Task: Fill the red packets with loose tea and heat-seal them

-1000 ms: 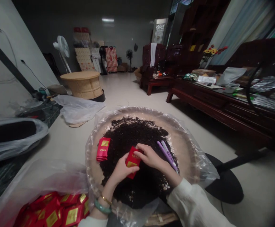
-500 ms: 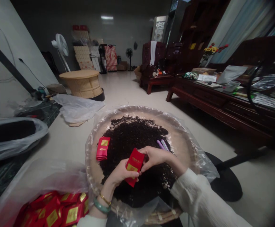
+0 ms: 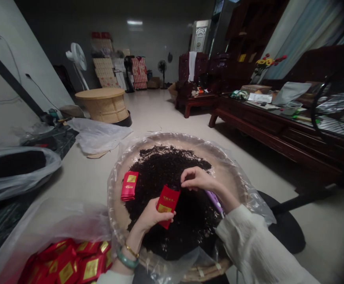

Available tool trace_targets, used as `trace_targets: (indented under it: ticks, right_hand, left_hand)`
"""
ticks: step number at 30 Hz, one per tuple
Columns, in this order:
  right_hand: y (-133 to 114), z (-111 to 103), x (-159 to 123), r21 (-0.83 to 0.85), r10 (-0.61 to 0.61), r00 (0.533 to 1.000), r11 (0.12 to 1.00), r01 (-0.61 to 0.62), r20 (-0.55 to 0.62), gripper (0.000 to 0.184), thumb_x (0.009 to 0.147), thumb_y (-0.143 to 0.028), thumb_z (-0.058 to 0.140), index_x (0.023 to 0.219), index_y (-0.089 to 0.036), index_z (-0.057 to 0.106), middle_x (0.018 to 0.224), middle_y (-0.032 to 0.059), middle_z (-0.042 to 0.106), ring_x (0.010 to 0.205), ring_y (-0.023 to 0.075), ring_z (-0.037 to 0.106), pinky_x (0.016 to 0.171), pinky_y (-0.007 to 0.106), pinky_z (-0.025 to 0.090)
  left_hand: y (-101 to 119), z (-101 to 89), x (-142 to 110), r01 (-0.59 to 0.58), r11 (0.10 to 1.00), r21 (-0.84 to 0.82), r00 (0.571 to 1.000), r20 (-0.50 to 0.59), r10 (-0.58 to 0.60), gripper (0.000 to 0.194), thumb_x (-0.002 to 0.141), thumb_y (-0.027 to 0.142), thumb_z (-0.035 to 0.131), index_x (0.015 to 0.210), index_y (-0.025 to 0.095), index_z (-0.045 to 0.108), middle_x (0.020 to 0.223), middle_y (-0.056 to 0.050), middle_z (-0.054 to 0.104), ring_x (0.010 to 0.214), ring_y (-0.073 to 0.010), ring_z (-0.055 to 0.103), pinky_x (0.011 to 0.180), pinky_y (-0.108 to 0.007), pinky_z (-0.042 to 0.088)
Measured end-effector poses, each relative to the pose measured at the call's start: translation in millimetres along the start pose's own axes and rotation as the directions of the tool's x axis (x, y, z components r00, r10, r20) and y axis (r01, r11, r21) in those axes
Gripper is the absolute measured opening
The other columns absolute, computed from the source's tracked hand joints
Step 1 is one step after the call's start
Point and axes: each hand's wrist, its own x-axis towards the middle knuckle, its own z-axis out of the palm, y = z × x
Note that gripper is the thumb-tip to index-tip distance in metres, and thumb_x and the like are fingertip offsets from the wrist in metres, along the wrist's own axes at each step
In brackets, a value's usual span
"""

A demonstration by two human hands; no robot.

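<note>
My left hand (image 3: 153,215) grips a red packet (image 3: 168,199) with gold print and a gold label, its top end tilted up to the right. Just above that end, my right hand (image 3: 197,179) is pinched; a dark bit may be at its fingertips, too small to name. Beneath both hands spreads a heap of dark, dry leaf-like bits (image 3: 160,169) in a round woven tray (image 3: 233,177) lined with clear plastic. A purple-handled tool (image 3: 214,202) lies on the heap, partly hidden by my right hand and forearm. More red packets (image 3: 129,187) are stacked on the heap's left edge.
A clear bag (image 3: 80,221) of gold-labelled red packets (image 3: 65,272) stands at the lower left. Behind it is another bag (image 3: 52,165) of dark material. A wooden drum-shaped stand (image 3: 103,104), a low dark table (image 3: 266,130) and a black fan base (image 3: 290,228) surround the tray.
My right hand has left the red packet's upper edge and moved up and right, fingers pinched. The left hand keeps the packet in nearly the same place.
</note>
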Motion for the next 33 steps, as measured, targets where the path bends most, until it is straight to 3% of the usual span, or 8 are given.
trace_targets:
  ticks: [3, 5, 10, 15, 19, 23, 26, 33]
  right_hand:
    - [-2, -2, -3, -0.239, -0.151, 0.981, 0.964, 0.119, -0.124, 0.023, 0.071, -0.040, 0.074, 0.083, -0.020, 0.074, 0.084, 0.0041, 0.072, 0.073, 0.0183, 0.065, 0.061, 0.028, 0.052]
    - [-7, 5, -9, -0.436, -0.299, 0.942, 0.876, 0.207, -0.152, 0.022, 0.075, -0.038, 0.073, 0.090, -0.021, 0.073, 0.100, 0.0074, 0.070, 0.094, 0.0227, 0.062, 0.081, 0.038, 0.051]
    - [-28, 37, -35, -0.591, -0.566, 0.823, 0.648, 0.480, 0.048, 0.025, 0.084, -0.042, 0.066, 0.097, -0.020, 0.068, 0.097, 0.0082, 0.063, 0.097, 0.0214, 0.056, 0.087, 0.039, 0.048]
    - [-47, 53, -54, -0.765, -0.589, 0.793, 0.435, 0.476, 0.159, 0.034, 0.085, -0.045, 0.061, 0.107, -0.019, 0.063, 0.112, 0.0133, 0.059, 0.115, 0.0281, 0.047, 0.095, 0.048, 0.044]
    - [-57, 57, -60, -0.846, -0.520, 0.835, 0.350, 0.403, 0.182, 0.039, 0.082, -0.051, 0.062, 0.103, -0.019, 0.066, 0.120, 0.0146, 0.058, 0.128, 0.0349, 0.038, 0.100, 0.054, 0.038]
    - [-57, 63, -54, -0.871, -0.335, 0.912, 0.343, 0.353, 0.237, 0.047, 0.075, -0.056, 0.069, 0.105, -0.019, 0.068, 0.125, 0.0140, 0.058, 0.134, 0.0374, 0.033, 0.103, 0.054, 0.035]
    - [-50, 63, -46, -0.852, -0.262, 0.928, 0.388, 0.352, 0.264, 0.037, 0.078, -0.047, 0.070, 0.100, -0.018, 0.070, 0.117, 0.0125, 0.062, 0.128, 0.0335, 0.041, 0.100, 0.046, 0.039]
    - [-39, 53, -31, -0.760, -0.117, 0.955, 0.582, 0.289, 0.273, 0.029, 0.077, -0.045, 0.072, 0.082, -0.016, 0.066, 0.084, 0.0037, 0.062, 0.077, 0.0176, 0.058, 0.069, 0.026, 0.044]
  left_hand:
    - [0, -0.3, 3, -0.134, 0.986, 0.101, 0.986, -0.088, 0.143, 0.041, 0.050, 0.025, 0.084, 0.084, 0.012, 0.066, 0.076, -0.004, 0.072, 0.067, -0.0165, 0.065, 0.066, -0.027, 0.051]
    - [0, 0.2, 4, -0.220, 0.958, 0.181, 0.958, -0.146, 0.248, 0.037, 0.051, 0.025, 0.083, 0.082, 0.012, 0.067, 0.075, -0.002, 0.072, 0.069, -0.0168, 0.064, 0.067, -0.027, 0.050]
    - [-2, 2.5, 4, -0.377, 0.856, 0.353, 0.857, -0.217, 0.467, 0.029, 0.055, 0.026, 0.080, 0.079, 0.014, 0.070, 0.073, -0.001, 0.071, 0.068, -0.0171, 0.063, 0.065, -0.025, 0.049]
    - [-4, 4.8, -1, -0.440, 0.788, 0.431, 0.801, -0.207, 0.561, 0.024, 0.059, 0.027, 0.078, 0.078, 0.016, 0.070, 0.070, -0.001, 0.071, 0.065, -0.0164, 0.063, 0.062, -0.024, 0.049]
    - [-6, 5.1, -4, -0.413, 0.777, 0.475, 0.811, -0.197, 0.551, 0.027, 0.059, 0.029, 0.080, 0.080, 0.016, 0.070, 0.066, 0.000, 0.069, 0.061, -0.0152, 0.061, 0.060, -0.023, 0.049]
    - [-6, 6.0, -4, -0.380, 0.817, 0.434, 0.849, -0.188, 0.495, 0.038, 0.057, 0.033, 0.082, 0.090, 0.016, 0.071, 0.078, -0.002, 0.072, 0.070, -0.0179, 0.063, 0.068, -0.026, 0.051]
    - [-5, 8.9, -5, -0.360, 0.853, 0.378, 0.892, -0.128, 0.433, 0.039, 0.054, 0.035, 0.083, 0.085, 0.014, 0.070, 0.075, -0.002, 0.071, 0.069, -0.0175, 0.061, 0.064, -0.024, 0.049]
    - [2, 15.0, -6, -0.265, 0.940, 0.214, 0.953, -0.088, 0.289, 0.045, 0.050, 0.034, 0.084, 0.086, 0.011, 0.069, 0.073, -0.001, 0.069, 0.065, -0.0149, 0.057, 0.062, -0.023, 0.046]
